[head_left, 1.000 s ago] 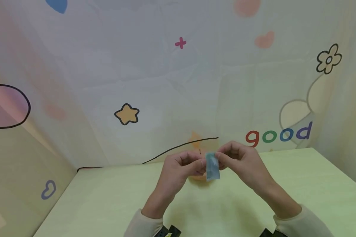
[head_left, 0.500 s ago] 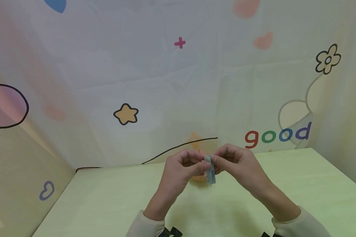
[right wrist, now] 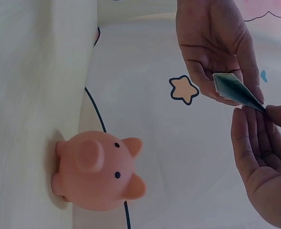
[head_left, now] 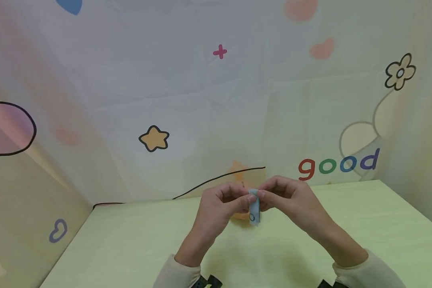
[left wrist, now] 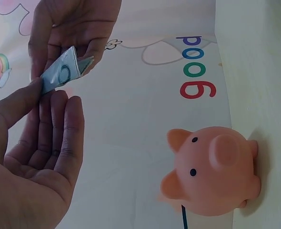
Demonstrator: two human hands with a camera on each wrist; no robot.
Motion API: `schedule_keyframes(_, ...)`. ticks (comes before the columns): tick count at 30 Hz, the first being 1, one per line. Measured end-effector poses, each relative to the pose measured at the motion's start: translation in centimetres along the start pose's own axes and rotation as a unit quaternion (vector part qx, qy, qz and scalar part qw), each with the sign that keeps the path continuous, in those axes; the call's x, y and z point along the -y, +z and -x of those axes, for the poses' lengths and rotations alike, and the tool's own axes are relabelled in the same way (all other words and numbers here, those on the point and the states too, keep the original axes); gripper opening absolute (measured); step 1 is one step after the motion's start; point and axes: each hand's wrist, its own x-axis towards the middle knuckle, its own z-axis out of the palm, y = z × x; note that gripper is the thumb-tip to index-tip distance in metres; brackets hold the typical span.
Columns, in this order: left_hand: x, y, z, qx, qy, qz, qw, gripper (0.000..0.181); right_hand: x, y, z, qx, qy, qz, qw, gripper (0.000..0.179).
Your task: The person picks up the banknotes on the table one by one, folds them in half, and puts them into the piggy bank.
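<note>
A small blue-green banknote [head_left: 254, 211], folded into a narrow strip, is held up over the table between both hands. My left hand [head_left: 216, 212] pinches its left edge near the top between thumb and fingers, and my right hand [head_left: 297, 206] pinches the right edge. In the left wrist view the folded layers of the banknote [left wrist: 62, 74] spread apart at the free end. Behind the hands a pink toy-like pig, apparently a piggy bank [left wrist: 216, 181], stands on the table facing me. The head view shows only slivers of it.
The pale green-yellow table [head_left: 137, 244] reaches back to a printed cloth backdrop [head_left: 201, 120]. Cloth also hangs at the left and right sides. Dark wrist straps show at both sleeves.
The banknote has been folded lengthwise from a wider strip to a narrower one, and a printed round mark now faces me. Both hands have come slightly closer together.
</note>
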Motion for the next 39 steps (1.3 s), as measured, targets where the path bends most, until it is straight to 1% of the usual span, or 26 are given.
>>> schedule_keyframes(4,0.11,-0.2,-0.07,0.008,-0.01,0.007,0.9999,0.02,-0.22,-0.02,-0.01,-0.003,-0.007,0.006,0.9999,0.015)
schedule_keyframes(7,0.18,-0.3,-0.13,0.006,-0.012,0.006,0.9999,0.021,-0.32,-0.02,-0.05,0.002,-0.017,0.006,0.9998,0.013)
schedule_keyframes(10,0.23,-0.23,-0.13,-0.001,-0.008,0.007,0.9999,0.02,-0.36,-0.01,-0.06,0.009,-0.022,0.008,0.9997,0.012)
schedule_keyframes(16,0.17,0.18,-0.18,-0.015,0.006,0.01,0.9998,0.017,-0.27,-0.07,-0.06,0.004,-0.019,0.025,0.9995,0.01)
schedule_keyframes(23,0.45,0.17,-0.03,-0.023,0.019,0.005,0.9995,0.015,-0.24,0.03,-0.17,0.007,-0.015,0.023,0.9996,0.011)
schedule_keyframes(29,0.57,0.3,-0.06,-0.018,0.022,0.023,0.9993,0.017,-0.15,-0.07,-0.16,-0.003,-0.02,0.036,0.9991,0.011)
schedule_keyframes(32,0.66,0.37,-0.07,-0.011,0.014,0.031,0.9994,0.018,-0.11,-0.18,-0.11,-0.015,-0.019,0.044,0.9987,0.011)
schedule_keyframes(36,0.77,0.46,-0.1,-0.003,0.003,0.024,0.9997,0.018,-0.08,-0.32,-0.06,-0.027,-0.016,0.047,0.9984,0.012)
schedule_keyframes(39,0.87,0.56,-0.12,-0.003,0.006,0.018,0.9998,0.017,-0.1,-0.35,-0.03,-0.028,-0.016,0.043,0.9986,0.013)
